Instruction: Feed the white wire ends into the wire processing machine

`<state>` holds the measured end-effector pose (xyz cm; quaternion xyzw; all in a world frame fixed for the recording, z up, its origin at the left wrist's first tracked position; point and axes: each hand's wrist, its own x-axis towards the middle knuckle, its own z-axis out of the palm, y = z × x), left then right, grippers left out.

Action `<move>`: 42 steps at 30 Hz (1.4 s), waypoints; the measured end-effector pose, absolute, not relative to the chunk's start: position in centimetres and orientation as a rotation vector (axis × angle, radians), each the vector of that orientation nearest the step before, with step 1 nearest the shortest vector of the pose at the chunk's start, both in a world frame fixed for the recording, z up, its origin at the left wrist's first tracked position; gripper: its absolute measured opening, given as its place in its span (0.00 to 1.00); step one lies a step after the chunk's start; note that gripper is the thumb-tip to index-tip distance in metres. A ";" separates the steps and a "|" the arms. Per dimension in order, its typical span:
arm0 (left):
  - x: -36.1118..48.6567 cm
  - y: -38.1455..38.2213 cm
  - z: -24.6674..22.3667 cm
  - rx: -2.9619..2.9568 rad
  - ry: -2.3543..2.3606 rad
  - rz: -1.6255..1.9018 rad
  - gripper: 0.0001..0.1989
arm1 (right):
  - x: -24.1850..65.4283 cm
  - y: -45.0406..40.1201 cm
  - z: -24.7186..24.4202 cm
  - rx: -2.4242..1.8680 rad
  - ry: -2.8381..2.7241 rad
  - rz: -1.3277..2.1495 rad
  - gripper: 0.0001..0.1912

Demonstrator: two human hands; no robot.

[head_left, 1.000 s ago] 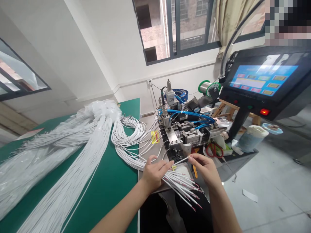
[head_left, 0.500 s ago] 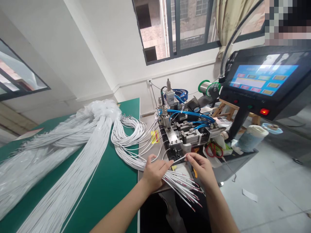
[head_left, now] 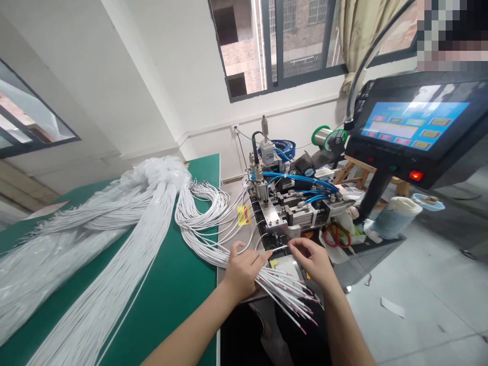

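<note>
Between my two hands runs one white cable (head_left: 280, 248), held at the near edge of a metal machine (head_left: 290, 203) with blue air hoses. My left hand (head_left: 244, 269) is closed on the cable with thumb and fingers, resting over a bundle of white cables (head_left: 284, 290). Red wire tips show at the ends of that bundle, which stick out to the right below my hand. My right hand (head_left: 310, 256) pinches the cable's end between thumb and forefinger, so the tip itself is mostly hidden.
Long white cables in clear plastic (head_left: 129, 244) lie across the green table (head_left: 179, 315) on the left. Red-handled scissors (head_left: 337, 236) sit right of the machine. A control screen (head_left: 415, 124) stands behind at the right, and a wire spool (head_left: 328, 138) at the back.
My right hand has shifted slightly left along the cable towards my left hand, and less of the cable shows between them. My left hand stays in place.
</note>
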<state>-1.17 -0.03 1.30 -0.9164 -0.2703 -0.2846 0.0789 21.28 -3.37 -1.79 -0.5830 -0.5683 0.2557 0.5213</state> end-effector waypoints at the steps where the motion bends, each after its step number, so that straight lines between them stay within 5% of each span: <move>1: -1.2 0.0 1.3 -2.733 -0.817 -0.849 0.19 | 21.4 -3.4 -1.6 -1.408 -1.408 0.564 0.12; 9: -1.0 0.0 0.9 -2.689 -0.928 -0.790 0.21 | 21.3 -2.3 -1.6 -1.405 -1.453 0.496 0.14; 23: -0.8 0.0 1.0 -2.694 -1.025 -0.757 0.22 | 20.2 -0.8 -3.2 -1.152 -1.032 1.161 0.17; 36: -0.6 0.0 1.5 -2.627 -1.082 -0.908 0.18 | 21.4 -2.3 -3.4 -1.202 -1.016 0.995 0.23; 42: -1.1 -0.1 1.6 -2.703 -0.971 -1.016 0.16 | 21.9 -4.4 -1.0 -1.157 -1.209 0.987 0.17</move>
